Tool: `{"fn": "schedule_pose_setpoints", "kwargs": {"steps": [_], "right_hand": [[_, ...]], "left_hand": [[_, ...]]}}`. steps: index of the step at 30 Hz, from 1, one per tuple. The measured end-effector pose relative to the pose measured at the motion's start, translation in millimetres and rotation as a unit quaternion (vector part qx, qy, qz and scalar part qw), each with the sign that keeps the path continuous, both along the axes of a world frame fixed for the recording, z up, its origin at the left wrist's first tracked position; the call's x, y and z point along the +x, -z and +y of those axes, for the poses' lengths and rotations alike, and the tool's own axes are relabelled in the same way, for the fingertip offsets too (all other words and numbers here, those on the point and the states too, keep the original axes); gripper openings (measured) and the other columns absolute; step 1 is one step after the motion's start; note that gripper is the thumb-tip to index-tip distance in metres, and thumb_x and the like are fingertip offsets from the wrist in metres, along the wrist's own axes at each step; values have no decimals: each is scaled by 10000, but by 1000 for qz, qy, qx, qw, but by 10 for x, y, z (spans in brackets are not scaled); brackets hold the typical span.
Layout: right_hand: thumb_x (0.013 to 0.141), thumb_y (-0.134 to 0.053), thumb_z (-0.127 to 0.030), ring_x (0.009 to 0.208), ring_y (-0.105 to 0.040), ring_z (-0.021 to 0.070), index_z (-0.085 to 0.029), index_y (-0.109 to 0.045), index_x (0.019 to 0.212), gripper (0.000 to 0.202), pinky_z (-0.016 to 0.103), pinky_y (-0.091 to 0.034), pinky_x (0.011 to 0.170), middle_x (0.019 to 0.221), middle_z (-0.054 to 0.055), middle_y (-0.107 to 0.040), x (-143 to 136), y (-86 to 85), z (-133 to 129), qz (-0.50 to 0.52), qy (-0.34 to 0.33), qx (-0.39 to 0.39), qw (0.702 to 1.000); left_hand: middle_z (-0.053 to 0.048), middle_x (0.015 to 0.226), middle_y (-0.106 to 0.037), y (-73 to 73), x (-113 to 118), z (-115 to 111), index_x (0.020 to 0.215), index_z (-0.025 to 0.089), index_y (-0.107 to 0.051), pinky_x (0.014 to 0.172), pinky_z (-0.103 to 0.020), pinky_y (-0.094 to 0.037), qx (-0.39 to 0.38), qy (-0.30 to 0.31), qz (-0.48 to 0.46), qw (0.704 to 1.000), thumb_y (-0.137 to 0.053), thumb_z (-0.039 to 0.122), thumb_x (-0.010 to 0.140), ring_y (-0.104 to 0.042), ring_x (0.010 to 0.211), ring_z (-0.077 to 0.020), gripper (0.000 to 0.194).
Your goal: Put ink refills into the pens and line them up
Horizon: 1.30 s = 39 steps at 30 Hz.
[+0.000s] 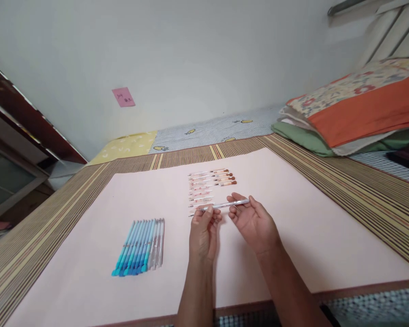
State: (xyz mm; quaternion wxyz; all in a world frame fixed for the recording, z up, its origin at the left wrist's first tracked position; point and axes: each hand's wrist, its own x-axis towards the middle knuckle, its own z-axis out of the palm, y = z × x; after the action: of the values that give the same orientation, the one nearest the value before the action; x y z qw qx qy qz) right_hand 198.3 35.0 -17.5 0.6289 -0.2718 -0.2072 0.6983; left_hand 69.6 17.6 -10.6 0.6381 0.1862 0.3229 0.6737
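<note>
A slim whitish pen (226, 204) is held level between my two hands, above a pale pink sheet (259, 272). My left hand (204, 231) pinches its left part between thumb and fingers. At its right end, my right hand (254, 222) grips it with the thumb and fingertips, palm turned up. Just beyond my hands lie several pens in a column (201, 187), some with brown ends (229, 183). To the left rests a row of several blue pens (134, 245), with clear greyish pens (157, 245) at its right side.
A striped mat (327, 181) lies under the sheet. Folded orange and floral bedding (368, 104) is piled at the back right on green cloth (300, 136). A pink note (123, 97) is on the wall behind.
</note>
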Motion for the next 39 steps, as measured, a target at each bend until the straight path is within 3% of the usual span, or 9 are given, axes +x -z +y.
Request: {"fn": "schedule_pose_setpoints", "kwargs": {"steps": [9, 17, 33, 39], "right_hand": [[854, -630, -464, 701, -558, 186, -229, -787, 897, 285, 390, -522, 769, 905, 82, -709, -9, -5, -27, 31, 0, 24, 999], [891, -533, -598, 716, -560, 196, -244, -787, 929, 437, 372, -509, 702, 989, 96, -716, 3, -56, -66, 26, -26, 36, 999], [899, -568, -472, 672, -549, 159, -196, -787, 919, 353, 316, -512, 665, 868, 58, -669, 19, -70, -75, 97, -29, 64, 993], [902, -573, -546, 653, -550, 149, -207, -789, 938, 404, 300, -503, 611, 885, 72, -702, -5, -46, -50, 76, -5, 51, 996]], "left_hand": [[-1, 728, -689, -15, -53, -5, 804, 165, -651, 728, -242, -507, 60, 7, 66, 996, -871, 303, 693, -633, 679, -104, 283], [-19, 767, -720, 3, -11, -24, 842, 166, -672, 772, -244, -507, 71, 34, 59, 995, -841, 281, 737, -656, 711, -112, 230], [-40, 769, -738, 2, 3, -31, 825, 156, -663, 765, -256, -518, 81, 30, 64, 994, -839, 277, 745, -674, 699, -124, 228], [-39, 770, -741, -9, 7, -41, 806, 155, -657, 756, -257, -519, 81, 21, 95, 992, -839, 298, 744, -673, 676, -123, 239]]}}
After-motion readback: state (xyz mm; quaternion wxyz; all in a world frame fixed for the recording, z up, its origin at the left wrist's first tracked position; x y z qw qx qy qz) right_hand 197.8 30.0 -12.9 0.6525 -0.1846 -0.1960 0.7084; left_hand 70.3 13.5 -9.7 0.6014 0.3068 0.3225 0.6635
